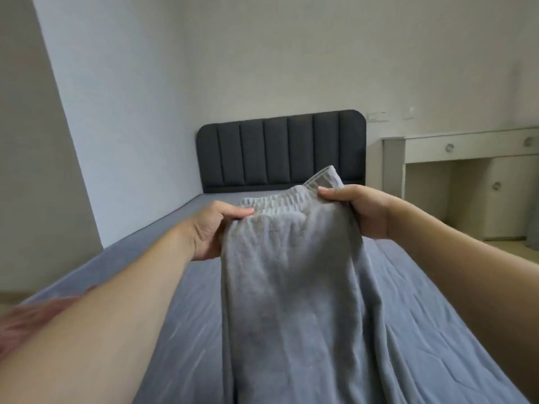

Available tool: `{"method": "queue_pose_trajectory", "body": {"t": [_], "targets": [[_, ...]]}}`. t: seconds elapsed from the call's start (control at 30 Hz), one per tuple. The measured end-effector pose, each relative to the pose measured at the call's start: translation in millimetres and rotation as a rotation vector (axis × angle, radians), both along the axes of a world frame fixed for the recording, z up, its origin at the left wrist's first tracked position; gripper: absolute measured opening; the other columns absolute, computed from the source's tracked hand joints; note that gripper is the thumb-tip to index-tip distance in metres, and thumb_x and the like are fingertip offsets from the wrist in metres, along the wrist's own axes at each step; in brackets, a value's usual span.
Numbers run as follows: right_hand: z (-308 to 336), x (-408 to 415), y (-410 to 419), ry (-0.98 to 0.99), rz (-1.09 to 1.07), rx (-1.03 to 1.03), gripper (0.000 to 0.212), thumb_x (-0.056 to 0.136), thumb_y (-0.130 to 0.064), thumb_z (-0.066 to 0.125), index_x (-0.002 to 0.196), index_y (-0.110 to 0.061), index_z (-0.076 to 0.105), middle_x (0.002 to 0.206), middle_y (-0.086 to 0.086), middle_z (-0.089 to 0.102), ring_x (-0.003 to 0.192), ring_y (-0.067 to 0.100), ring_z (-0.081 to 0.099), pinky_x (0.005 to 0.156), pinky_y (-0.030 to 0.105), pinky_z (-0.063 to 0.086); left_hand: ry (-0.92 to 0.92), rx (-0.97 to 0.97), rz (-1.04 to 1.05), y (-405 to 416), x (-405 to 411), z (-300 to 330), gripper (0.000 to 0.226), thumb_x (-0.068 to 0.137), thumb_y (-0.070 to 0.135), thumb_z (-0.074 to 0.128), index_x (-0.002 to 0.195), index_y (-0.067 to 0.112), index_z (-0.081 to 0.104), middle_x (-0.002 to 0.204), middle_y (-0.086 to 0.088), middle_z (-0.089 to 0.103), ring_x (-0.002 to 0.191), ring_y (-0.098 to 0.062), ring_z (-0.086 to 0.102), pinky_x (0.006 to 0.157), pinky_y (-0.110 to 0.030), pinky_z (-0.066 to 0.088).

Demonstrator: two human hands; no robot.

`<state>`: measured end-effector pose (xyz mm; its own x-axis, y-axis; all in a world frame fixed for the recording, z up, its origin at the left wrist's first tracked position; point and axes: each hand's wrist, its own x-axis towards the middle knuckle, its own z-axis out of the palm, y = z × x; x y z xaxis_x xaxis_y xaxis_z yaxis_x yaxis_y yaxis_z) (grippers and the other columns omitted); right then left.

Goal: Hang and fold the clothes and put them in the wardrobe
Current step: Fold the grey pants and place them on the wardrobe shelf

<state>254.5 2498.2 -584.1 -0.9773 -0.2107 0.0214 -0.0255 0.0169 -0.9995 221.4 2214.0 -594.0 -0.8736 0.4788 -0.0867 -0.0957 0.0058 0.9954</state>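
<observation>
A pair of light grey knit trousers (291, 272) hangs in front of me over the bed, held up by the elastic waistband. My left hand (213, 231) pinches the waistband's left side between thumb and fingers. My right hand (361, 211) grips its right side, with a corner of the band sticking up above the thumb. The legs drop out of view at the bottom edge.
The bed (186, 301) has a blue-grey sheet and a dark padded headboard (280, 150) against the back wall. A white dressing table (466, 176) with drawers stands at the right. A blurred pink cloth (32, 319) lies at the bed's left edge.
</observation>
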Motion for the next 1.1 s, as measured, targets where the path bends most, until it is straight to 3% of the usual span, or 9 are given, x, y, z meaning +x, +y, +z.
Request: {"method": "queue_pose_trajectory", "body": {"t": [0.13,0.27,0.4,0.5,0.63,0.73,0.93,1.0,1.1], "targets": [[75,28,-4,0.07,0.265,0.029,0.05,0.066,-0.035,0.084,0.107,-0.008,0.073,0.114,0.012,0.069,0.101,0.028,0.068,0.082,0.038,0.055,0.089,0.029,-0.235,-25,8,67,0.047,0.061,0.022,0.087,0.105,0.01,0.076,0.097,-0.011,0.073,0.091,-0.024,0.07,0.081,-0.037,0.056],[103,13,-16,0.05,0.271,0.196,0.051,0.075,-0.028,0.08,0.118,-0.005,0.066,0.123,0.014,0.065,0.111,0.029,0.064,0.089,0.039,0.053,0.088,-0.058,-0.295,-35,-12,95,0.037,0.061,0.02,0.088,0.096,0.013,0.078,0.095,-0.007,0.075,0.087,-0.019,0.072,0.076,-0.034,0.058],[95,-30,-35,0.175,-0.078,0.354,0.033,0.083,-0.007,0.071,0.115,-0.007,0.064,0.115,0.014,0.068,0.107,0.027,0.065,0.095,0.045,0.052,0.394,-0.248,0.039,-37,-50,98,0.017,0.076,0.013,0.079,0.09,0.021,0.076,0.091,-0.003,0.074,0.076,-0.015,0.071,0.065,-0.03,0.058],[96,-57,-52,0.401,-0.339,0.371,0.03,0.081,-0.003,0.073,0.105,-0.014,0.058,0.102,0.01,0.065,0.096,0.025,0.062,0.083,0.041,0.055,0.696,-0.262,0.312,-31,-73,102,0.019,0.08,0.01,0.078,0.09,0.022,0.067,0.084,-0.001,0.069,0.076,-0.016,0.066,0.077,-0.038,0.056],[122,-63,-66,0.592,-0.453,0.269,0.031,0.079,0.0,0.071,0.097,-0.018,0.053,0.084,-0.002,0.056,0.078,0.009,0.053,0.063,0.019,0.045,0.932,-0.188,0.441,-28,-76,122,0.022,0.082,0.011,0.076,0.086,0.027,0.062,0.077,0.009,0.061,0.058,0.007,0.055,0.056,-0.013,0.047],[129,-46,-69,0.66,-0.435,0.153,0.028,0.068,-0.001,0.059,0.083,-0.022,0.049,0.071,-0.005,0.046,0.066,0.008,0.042,0.053,0.019,0.036,1.007,-0.163,0.451,-26,-59,133,0.026,0.082,0.01,0.076,0.083,0.03,0.059,0.077,0.01,0.055,0.054,0.011,0.048,0.055,-0.007,0.039],[65,9,-49,0.511,-0.418,0.245,0.026,0.075,0.002,0.056,0.085,-0.021,0.05,0.078,0.004,0.049,0.069,0.017,0.046,0.054,0.027,0.038,0.777,-0.321,0.156,-21,11,96,0.037,0.072,-0.011,0.074,0.084,0.022,0.063,0.074,0.01,0.066,0.071,0.0,0.06,0.07,-0.021,0.049],[20,31,-34,0.296,-0.321,0.405,0.023,0.07,-0.002,0.059,0.085,-0.018,0.052,0.081,0.009,0.052,0.074,0.022,0.049,0.059,0.03,0.04,0.582,-0.416,0.015,-14,33,53,0.039,0.072,-0.018,0.066,0.086,0.018,0.06,0.074,0.003,0.065,0.069,-0.006,0.06,0.058,-0.02,0.049],[-64,69,-16,-0.263,-0.019,0.688,0.03,0.066,-0.003,0.058,0.096,-0.007,0.059,0.098,0.018,0.06,0.087,0.029,0.056,0.07,0.034,0.046,0.181,-0.605,-0.258,1,66,-43,0.04,0.077,-0.019,0.056,0.093,0.017,0.057,0.08,-0.001,0.061,0.067,-0.009,0.059,0.049,-0.019,0.046]]}}
